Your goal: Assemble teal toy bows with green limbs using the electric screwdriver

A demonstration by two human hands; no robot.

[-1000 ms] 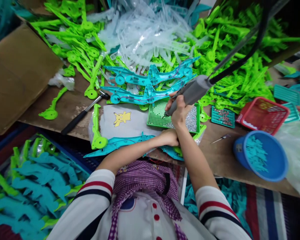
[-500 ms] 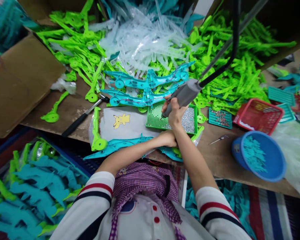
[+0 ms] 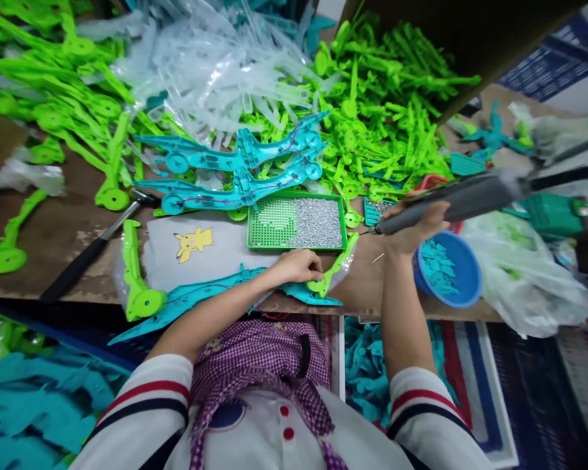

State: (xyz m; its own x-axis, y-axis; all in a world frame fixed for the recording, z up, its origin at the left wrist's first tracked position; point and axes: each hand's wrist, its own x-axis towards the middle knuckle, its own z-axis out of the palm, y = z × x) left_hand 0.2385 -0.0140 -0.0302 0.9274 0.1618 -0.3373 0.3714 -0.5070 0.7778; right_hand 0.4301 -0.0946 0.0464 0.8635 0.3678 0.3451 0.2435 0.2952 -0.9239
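My right hand (image 3: 416, 228) is wrapped round a grey electric screwdriver (image 3: 463, 199), its thin bit pointing left above the bench. My left hand (image 3: 300, 266) is closed, fingertips on the round end of a lime-green plastic arm (image 3: 334, 269). That arm meets the right end of a long teal plastic piece (image 3: 200, 287) with thin wires along it, lying at the bench's front edge. Another green arm (image 3: 142, 297) joins its left part. Just beyond my left hand stands a green perforated tray (image 3: 274, 225), with small silver screws (image 3: 319, 222) heaped in its right half.
Two wired teal pieces (image 3: 240, 186) lie behind the tray, before heaps of green parts (image 3: 387, 124) and clear plastic strips (image 3: 200, 72). A hammer (image 3: 85, 258) rests at left. A blue bucket (image 3: 463, 287) of small teal parts stands right, beside a plastic bag (image 3: 524, 267).
My right hand has swung the electric screwdriver rightward, away from above the screw tray. My left hand stays at the teal piece's right end. The whole view has shifted right.
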